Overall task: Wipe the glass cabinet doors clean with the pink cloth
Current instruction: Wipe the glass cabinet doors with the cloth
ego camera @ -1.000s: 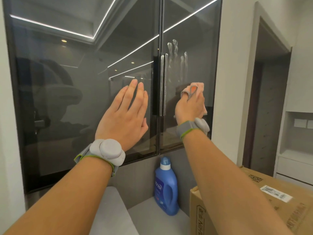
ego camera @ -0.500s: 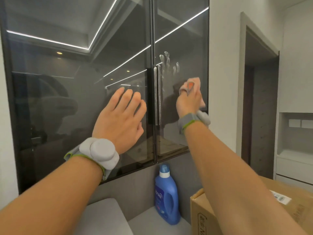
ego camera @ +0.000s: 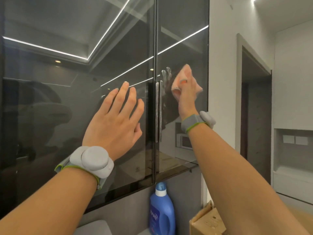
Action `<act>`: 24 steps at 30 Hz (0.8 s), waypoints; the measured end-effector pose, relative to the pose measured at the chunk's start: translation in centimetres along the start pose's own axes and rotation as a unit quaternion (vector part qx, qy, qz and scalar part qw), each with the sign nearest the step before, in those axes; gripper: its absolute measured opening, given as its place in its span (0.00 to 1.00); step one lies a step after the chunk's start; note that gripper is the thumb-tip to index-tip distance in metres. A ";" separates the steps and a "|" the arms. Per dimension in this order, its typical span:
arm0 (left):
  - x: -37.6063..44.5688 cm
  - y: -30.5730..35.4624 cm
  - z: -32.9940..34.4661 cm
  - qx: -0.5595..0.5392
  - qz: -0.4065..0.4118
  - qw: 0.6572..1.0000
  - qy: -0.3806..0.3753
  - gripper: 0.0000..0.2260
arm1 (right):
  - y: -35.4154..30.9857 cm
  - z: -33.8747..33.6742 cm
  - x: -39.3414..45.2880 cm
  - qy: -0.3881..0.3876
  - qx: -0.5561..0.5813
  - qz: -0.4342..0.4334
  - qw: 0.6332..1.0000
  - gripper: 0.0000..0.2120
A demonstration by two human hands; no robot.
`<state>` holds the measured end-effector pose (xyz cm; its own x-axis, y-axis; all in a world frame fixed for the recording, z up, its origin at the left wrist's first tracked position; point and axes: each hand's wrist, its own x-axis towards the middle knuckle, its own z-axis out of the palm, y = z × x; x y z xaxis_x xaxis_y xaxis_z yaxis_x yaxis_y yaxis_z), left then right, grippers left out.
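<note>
Two dark glass cabinet doors fill the wall in front of me, the left door [ego camera: 67,99] and the right door [ego camera: 184,39], with slim vertical handles [ego camera: 158,112] where they meet. My right hand [ego camera: 186,99] presses a crumpled pink cloth [ego camera: 183,78] against the right door, just right of the handles. A whitish smear of finger marks [ego camera: 166,73] shows on the glass left of the cloth. My left hand [ego camera: 116,119] lies flat on the left door with fingers spread and holds nothing.
A blue detergent bottle [ego camera: 160,211] stands under the cabinet on a grey counter [ego camera: 94,228]. A cardboard box [ego camera: 206,221] sits at the lower right beneath my right forearm. A white wall [ego camera: 221,82] and a dark doorway [ego camera: 255,107] lie to the right.
My right hand has carried the cloth up the right door, wiping away part of the finger smear. My view has tilted upward. The left hand stays flat on the left door.
</note>
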<state>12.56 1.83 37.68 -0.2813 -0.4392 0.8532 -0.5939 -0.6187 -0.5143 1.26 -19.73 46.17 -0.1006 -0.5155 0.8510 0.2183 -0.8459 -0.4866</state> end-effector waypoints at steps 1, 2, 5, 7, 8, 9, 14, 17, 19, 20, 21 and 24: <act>0.0 0.0 0.1 -0.002 -0.005 1.000 0.006 0.26 | -1.0 0.6 0.4 -0.027 -0.005 -0.013 1.000 0.22; -0.2 0.0 0.1 -0.005 -0.005 1.000 0.005 0.26 | -1.1 1.1 0.4 -0.059 -0.027 -0.034 0.997 0.26; -0.2 0.0 -0.1 -0.006 -0.001 1.000 0.007 0.26 | 0.2 0.7 -1.0 -0.059 -0.065 -0.087 0.992 0.18; -0.1 0.2 -0.2 -0.004 0.001 1.000 0.002 0.27 | 1.1 0.0 -0.7 0.016 -0.096 -0.090 0.991 0.15; -0.2 0.2 -0.2 -0.003 0.002 1.000 -0.002 0.27 | 1.1 -0.2 -0.3 0.034 -0.099 -0.052 0.993 0.17; -0.1 0.2 -0.2 -0.004 0.002 1.000 -0.005 0.26 | 0.8 -0.1 0.2 0.033 -0.072 -0.016 0.997 0.16; -0.2 0.0 0.0 -0.002 0.006 1.000 0.006 0.26 | -2.5 1.2 1.0 -0.056 -0.054 -0.062 0.995 0.14; -0.3 0.0 0.0 -0.004 0.005 1.000 0.006 0.25 | -1.6 0.3 -1.6 -0.107 -0.055 -0.078 0.990 0.13; -0.3 -0.1 0.0 -0.008 0.006 1.000 0.003 0.25 | 0.0 -1.1 -2.6 -0.113 -0.057 -0.069 0.990 0.16; -0.3 -0.1 0.0 -0.007 0.005 1.000 0.003 0.25 | 0.1 -1.5 -2.7 -0.111 -0.065 -0.057 0.990 0.15; -0.2 -0.1 0.0 -0.007 0.006 1.000 0.004 0.25 | -0.2 -1.5 -2.2 -0.105 -0.072 -0.042 0.991 0.14; -0.2 -0.1 0.2 -0.011 0.007 1.000 0.006 0.25 | -2.3 0.0 0.5 -0.101 -0.107 -0.050 0.988 0.19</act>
<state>12.79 1.86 37.53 -0.2989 -0.4390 0.8473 -0.6070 -0.5976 -0.5238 0.73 -18.06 47.68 0.0891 -0.4080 0.9086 0.0049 -0.9121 -0.4100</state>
